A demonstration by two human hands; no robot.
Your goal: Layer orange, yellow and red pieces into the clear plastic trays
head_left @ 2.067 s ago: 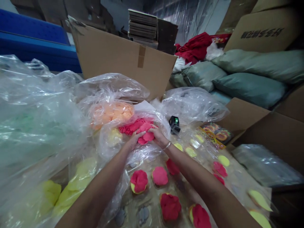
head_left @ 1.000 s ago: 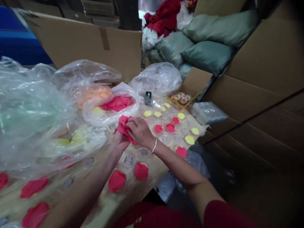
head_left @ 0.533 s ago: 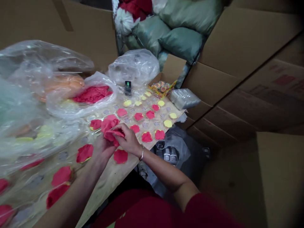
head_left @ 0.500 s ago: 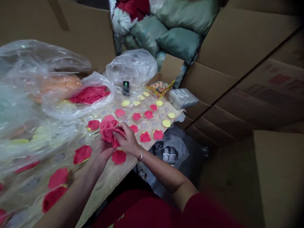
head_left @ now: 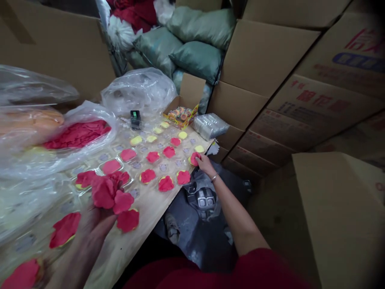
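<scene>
My left hand (head_left: 94, 224), partly blurred, is closed around a loose bunch of red petal-shaped pieces (head_left: 104, 190) above the table (head_left: 144, 214). Out at the table's right edge, my right hand (head_left: 205, 164) pinches a red petal-shaped piece (head_left: 195, 159) that lies over a yellow piece. Around them, clear plastic trays hold red pieces (head_left: 148, 176) resting on yellow ones. A yellow piece (head_left: 199, 149) with nothing on top sits just beyond my right fingers. Other tray cups hold small greyish pieces (head_left: 163, 167).
An open plastic bag of red pieces (head_left: 81, 134) stands at the left. At the back are a small black device (head_left: 135, 119), an open box of colourful items (head_left: 180, 114) and stacked clear trays (head_left: 210, 125). Cartons (head_left: 270, 60) line the right. A bag of containers (head_left: 205, 199) is below the table edge.
My right hand has left the bunch and moved right to the table edge with a red piece, now over a yellow one there. My left hand still holds the bunch. The view has turned right.
</scene>
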